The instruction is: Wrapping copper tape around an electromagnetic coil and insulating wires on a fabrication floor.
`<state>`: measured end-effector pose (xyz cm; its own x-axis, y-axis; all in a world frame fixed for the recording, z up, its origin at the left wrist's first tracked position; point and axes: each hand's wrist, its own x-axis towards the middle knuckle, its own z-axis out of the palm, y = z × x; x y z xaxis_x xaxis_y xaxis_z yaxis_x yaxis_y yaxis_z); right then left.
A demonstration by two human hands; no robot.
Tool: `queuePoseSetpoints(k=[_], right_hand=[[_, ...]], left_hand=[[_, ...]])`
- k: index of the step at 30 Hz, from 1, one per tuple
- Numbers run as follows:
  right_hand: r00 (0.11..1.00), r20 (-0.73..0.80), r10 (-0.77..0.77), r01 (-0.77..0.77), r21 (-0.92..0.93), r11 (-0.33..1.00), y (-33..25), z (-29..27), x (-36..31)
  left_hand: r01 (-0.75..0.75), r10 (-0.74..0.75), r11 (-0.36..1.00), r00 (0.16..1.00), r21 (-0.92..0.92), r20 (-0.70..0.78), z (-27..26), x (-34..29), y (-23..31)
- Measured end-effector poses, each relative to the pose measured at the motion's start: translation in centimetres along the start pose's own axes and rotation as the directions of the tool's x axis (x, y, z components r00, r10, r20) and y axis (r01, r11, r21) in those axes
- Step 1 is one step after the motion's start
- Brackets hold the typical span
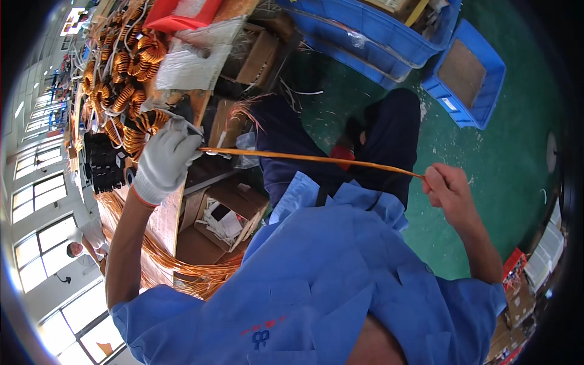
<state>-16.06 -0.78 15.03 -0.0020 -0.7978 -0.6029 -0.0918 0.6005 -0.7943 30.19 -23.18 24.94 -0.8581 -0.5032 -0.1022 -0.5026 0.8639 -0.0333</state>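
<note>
One gloved left hand (163,159) and one bare right hand (449,190) are closed around one copper-coloured strand (316,159); left, wooden bench (165,224); right, green floor (517,161).

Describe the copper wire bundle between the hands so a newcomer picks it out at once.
Find the blue shirt filling the lower middle. Just above it, across the dark trousers, a slim copper wire bundle runs from the gloved left hand to the bare right hand. Unlike the curving loose wires at lower left, it is nearly straight.
</note>
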Motion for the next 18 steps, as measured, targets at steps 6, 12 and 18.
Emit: queuePoseSetpoints(k=[6, 12, 18], right_hand=[[0.79, -0.076, -0.609, 0.527, -0.426, 0.736, 2.4, 2.0, -0.4], [0.741, -0.052, -0.669, 0.522, -0.581, 0.624, 3.1, 2.8, -0.7], [0.726, -0.109, -0.679, 0.536, -0.528, 0.659, 3.3, 2.1, -0.2]], left_hand=[[-0.139, 0.247, 0.905, 0.941, -0.403, 0.23, 5.9, 9.6, 11.5], [-0.311, 0.344, 0.808, 0.939, -0.501, -0.029, 7.5, 14.9, 18.2], [-0.36, 0.294, 0.766, 0.933, -0.533, -0.208, 7.4, 15.0, 17.5]])
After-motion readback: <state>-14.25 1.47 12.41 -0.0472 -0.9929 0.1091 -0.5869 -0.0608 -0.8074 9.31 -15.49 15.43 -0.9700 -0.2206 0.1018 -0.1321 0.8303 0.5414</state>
